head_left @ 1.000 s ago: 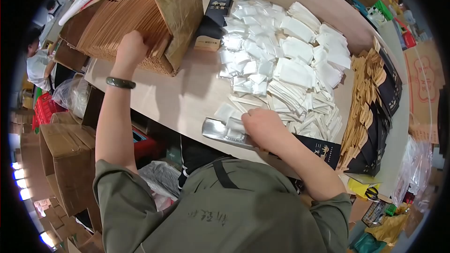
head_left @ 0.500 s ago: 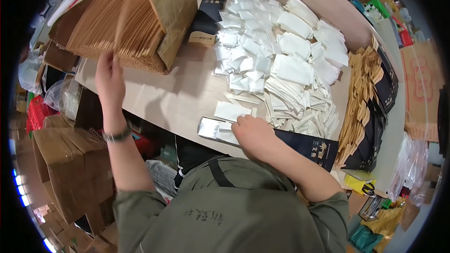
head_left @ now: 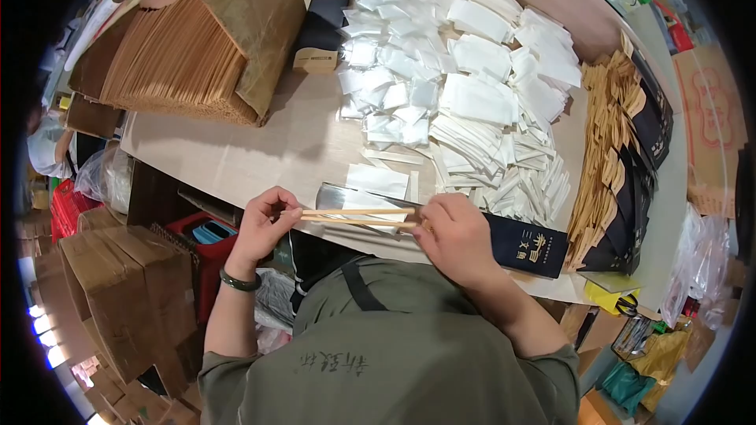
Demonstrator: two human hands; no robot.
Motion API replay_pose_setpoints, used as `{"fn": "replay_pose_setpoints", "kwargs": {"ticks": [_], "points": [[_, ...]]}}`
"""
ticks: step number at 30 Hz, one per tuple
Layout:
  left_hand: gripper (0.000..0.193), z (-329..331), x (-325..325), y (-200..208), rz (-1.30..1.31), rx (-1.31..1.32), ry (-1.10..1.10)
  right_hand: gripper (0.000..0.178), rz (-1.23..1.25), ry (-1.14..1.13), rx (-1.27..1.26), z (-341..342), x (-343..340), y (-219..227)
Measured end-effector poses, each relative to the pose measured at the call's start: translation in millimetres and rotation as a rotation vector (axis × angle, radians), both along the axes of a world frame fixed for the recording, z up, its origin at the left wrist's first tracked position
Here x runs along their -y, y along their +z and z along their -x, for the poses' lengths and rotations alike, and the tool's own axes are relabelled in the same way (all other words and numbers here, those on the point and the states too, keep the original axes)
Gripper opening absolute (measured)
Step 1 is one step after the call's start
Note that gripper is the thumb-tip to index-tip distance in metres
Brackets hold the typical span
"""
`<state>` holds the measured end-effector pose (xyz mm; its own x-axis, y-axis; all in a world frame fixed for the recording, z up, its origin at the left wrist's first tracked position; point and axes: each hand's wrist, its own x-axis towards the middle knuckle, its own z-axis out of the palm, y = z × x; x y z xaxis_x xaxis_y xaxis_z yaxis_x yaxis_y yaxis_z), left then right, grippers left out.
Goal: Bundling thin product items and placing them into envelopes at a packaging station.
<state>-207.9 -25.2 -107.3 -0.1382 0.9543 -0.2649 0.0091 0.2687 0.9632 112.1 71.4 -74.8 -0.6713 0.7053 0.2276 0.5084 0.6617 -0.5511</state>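
The left hand (head_left: 272, 222) pinches one end of the pale wooden chopsticks (head_left: 354, 212); the right hand (head_left: 457, 238) grasps the other, so they span between both sets of fingers. They look light, stiff and smooth, best pinched near the ends.

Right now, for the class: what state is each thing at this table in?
Wooden sticks: together at left, spread apart at right
Left hand: pinching their left ends
Right hand: fingers curled at their right ends, grip unclear
Carton: open, packed with brown sticks
Clear packets: loosely heaped
White packets: in overlapping piles
Brown-and-black sleeves: crowded, overlapping
Front black sleeve: lying flat
Back black sleeve: lying flat
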Motion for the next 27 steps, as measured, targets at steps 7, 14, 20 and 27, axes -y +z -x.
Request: {"fn": "replay_pose_setpoints", "kwargs": {"ticks": [7,14,20,27], "points": [[0.011,25,-25,2,0.029,-0.412,-0.19,0.036,0.037,0.122,0.111,-40,4,-15],[0.012,-113,-54,7,-0.203,-0.44,-0.353,0.038,0.046,0.15,-0.016,-27,-1,-26],[0.011,-109,-40,-8,-0.109,-0.566,0.038,0.039,0.033,0.081,0.097,-27,2,-18],[0.062,-138,-42,25,-0.121,-0.199,-0.39,0.041,0.028,0.12,0.055,-28,0,-10]]}}
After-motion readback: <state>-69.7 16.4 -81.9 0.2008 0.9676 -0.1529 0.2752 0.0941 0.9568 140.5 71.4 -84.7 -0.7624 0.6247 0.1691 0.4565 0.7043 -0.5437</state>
